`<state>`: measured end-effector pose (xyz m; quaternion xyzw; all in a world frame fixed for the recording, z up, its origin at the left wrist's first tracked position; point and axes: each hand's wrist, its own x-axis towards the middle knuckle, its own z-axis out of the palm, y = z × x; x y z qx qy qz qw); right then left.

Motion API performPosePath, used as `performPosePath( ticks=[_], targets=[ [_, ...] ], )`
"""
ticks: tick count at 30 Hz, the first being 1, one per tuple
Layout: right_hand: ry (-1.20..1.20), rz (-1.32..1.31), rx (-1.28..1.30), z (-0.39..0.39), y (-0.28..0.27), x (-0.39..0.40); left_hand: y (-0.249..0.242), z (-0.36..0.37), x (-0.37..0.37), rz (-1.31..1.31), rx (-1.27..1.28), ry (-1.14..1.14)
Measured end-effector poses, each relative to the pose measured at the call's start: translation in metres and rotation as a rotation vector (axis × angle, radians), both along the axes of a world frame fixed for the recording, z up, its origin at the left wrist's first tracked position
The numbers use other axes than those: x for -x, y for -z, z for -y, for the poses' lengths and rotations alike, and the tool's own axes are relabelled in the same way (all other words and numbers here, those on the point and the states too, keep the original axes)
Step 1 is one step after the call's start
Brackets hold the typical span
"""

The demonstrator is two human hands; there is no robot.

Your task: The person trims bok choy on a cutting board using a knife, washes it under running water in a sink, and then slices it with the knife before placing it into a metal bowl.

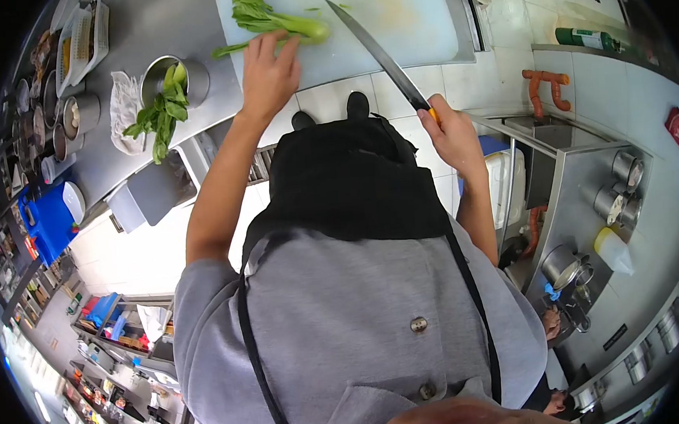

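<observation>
A head of leafy greens (309, 27) lies on the white cutting board (406, 29), its leaves to the left and its pale base to the right. My left hand (270, 72) rests over its near side, fingers bent and touching the stalks. In my right hand (453, 131) is the handle of a long knife (376, 52), right of the board. The blade slants up and left, its tip over the board near small green bits. A metal pot (201, 82) with more greens (164, 114) hanging over its rim stands left of the board.
A white cloth (125, 108) lies beside the pot on the steel counter (204, 34). Farther left are a white basket (84, 41), several metal containers and a blue item (48, 218). At right, a steel sink unit holds pots (560, 264); another person's hand (551, 322) shows near them.
</observation>
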<state>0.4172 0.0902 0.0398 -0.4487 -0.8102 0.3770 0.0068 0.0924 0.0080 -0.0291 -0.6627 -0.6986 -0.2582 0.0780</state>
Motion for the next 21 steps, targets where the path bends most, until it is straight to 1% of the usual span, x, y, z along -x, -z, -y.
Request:
performPosePath(
  ticks=[1, 3, 5, 7, 9, 11, 14, 16, 19, 21],
  targets=[
    [-0.013, 0.007, -0.003, -0.002, -0.001, 0.002, 0.002, -0.003, -0.004, 0.036, -0.034, 0.010],
    [-0.098, 0.092, -0.162, -0.007, -0.005, 0.007, 0.003, -0.013, -0.015, 0.066, -0.049, -0.032],
    [-0.160, 0.120, -0.183, -0.013, -0.009, 0.008, 0.004, -0.018, -0.017, 0.098, -0.069, -0.067],
    [-0.225, 0.153, -0.201, -0.017, -0.018, 0.005, 0.006, -0.018, -0.019, 0.118, -0.026, -0.072],
    [-0.297, 0.189, -0.133, -0.016, -0.031, 0.003, 0.008, -0.009, -0.016, 0.143, -0.010, -0.059],
    [-0.291, 0.217, -0.116, -0.017, -0.042, 0.002, 0.009, 0.001, -0.016, 0.166, 0.014, -0.047],
    [-0.268, 0.234, -0.112, -0.017, -0.045, 0.005, 0.009, 0.005, -0.018, 0.208, -0.035, -0.046],
    [-0.262, 0.231, -0.128, -0.017, -0.047, 0.007, 0.005, 0.000, -0.015, 0.167, -0.001, -0.084],
    [-0.327, 0.208, -0.136, -0.019, -0.051, 0.012, -0.005, 0.002, -0.009, 0.129, 0.022, -0.122],
    [-0.336, 0.233, -0.110, -0.021, -0.048, 0.013, 0.000, 0.006, -0.003, 0.151, 0.038, -0.122]
  ],
)
